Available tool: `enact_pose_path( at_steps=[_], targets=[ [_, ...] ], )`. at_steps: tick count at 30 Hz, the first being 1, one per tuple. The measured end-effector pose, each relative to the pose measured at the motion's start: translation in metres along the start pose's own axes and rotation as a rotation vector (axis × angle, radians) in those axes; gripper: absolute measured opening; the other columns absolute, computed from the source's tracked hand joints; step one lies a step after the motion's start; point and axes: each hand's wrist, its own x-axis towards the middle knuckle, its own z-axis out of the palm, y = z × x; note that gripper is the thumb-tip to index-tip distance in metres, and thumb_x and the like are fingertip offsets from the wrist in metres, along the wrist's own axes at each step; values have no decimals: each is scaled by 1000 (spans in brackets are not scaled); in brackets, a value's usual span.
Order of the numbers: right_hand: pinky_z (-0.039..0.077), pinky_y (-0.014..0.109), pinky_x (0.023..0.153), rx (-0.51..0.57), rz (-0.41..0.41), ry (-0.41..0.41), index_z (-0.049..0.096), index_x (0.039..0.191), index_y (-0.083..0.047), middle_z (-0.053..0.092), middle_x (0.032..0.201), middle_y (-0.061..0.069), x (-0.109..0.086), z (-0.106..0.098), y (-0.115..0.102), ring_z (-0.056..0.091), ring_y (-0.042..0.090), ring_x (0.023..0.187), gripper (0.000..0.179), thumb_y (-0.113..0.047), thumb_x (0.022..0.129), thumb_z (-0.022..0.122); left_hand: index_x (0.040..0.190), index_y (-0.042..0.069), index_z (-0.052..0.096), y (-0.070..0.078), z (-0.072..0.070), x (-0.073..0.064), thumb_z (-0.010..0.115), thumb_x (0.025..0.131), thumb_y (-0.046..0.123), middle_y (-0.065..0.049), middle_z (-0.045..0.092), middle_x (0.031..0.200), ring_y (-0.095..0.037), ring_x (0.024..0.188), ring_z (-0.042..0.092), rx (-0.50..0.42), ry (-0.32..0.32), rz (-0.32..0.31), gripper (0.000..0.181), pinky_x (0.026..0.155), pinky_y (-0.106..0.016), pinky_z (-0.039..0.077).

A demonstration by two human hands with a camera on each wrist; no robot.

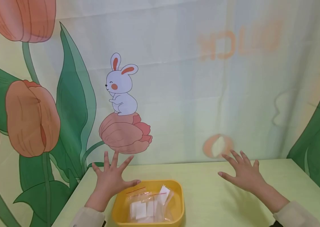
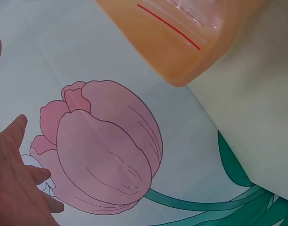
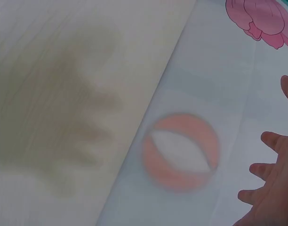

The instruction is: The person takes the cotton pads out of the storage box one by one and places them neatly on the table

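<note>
My left hand (image 1: 110, 179) is held up with its fingers spread, its thumb overlapping the back left rim of a yellow plastic tray (image 1: 183, 201) in the head view. Inside the tray lie several clear zip bags (image 1: 160, 201) with red seal lines and white pieces in them. In the left wrist view a corner of the tray (image 2: 179, 77) shows at the top, away from the fingers. Over the right side of the table my right hand (image 1: 245, 173) is raised, fingers apart and holding nothing. Its shadow falls on the tabletop in the right wrist view.
The pale green table (image 1: 205, 186) ends at a hanging cloth backdrop (image 1: 177, 94) behind it. Printed on the cloth are tulips (image 1: 32, 119), green leaves and a white rabbit (image 1: 123, 91). Faint mirrored orange letters (image 1: 239, 41) show through at the upper right.
</note>
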Motion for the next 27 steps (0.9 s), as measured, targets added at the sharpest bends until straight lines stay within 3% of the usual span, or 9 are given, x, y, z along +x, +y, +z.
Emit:
enact_pose_path(
  at_steps=[8, 16, 20, 27],
  targets=[
    [34, 89, 96, 21, -13, 37, 49, 150, -16, 43, 158, 22, -7, 11, 3, 38, 53, 144, 73, -57, 92, 64, 157, 33, 41, -3, 9, -10, 73, 76, 72, -23, 12, 172, -61, 154, 2, 0, -6, -22, 95, 103, -94, 5],
    [51, 73, 89, 66, -56, 106, 57, 144, -10, 53, 151, 24, -13, 21, 3, 52, 51, 134, 64, -46, 92, 69, 156, 29, 43, -10, 19, -24, 71, 77, 73, -25, 23, 169, -59, 153, 13, -14, 2, -51, 95, 106, -93, 12],
    [52, 71, 90, 116, -59, 96, 56, 144, -8, 52, 152, 24, -17, 24, 2, 55, 51, 132, 63, -43, 93, 69, 157, 26, 42, -15, 26, -31, 70, 79, 71, -26, 23, 168, -58, 152, 17, -54, -21, -92, 94, 108, -90, 17],
    [46, 68, 106, 279, -39, 39, 52, 146, -2, 50, 154, 26, -21, 33, 1, 50, 51, 137, 60, -39, 100, 62, 159, 16, 35, -22, 37, -37, 64, 90, 62, -30, 32, 163, -57, 147, 31, -173, -67, -169, 88, 109, -83, 32]
  ],
)
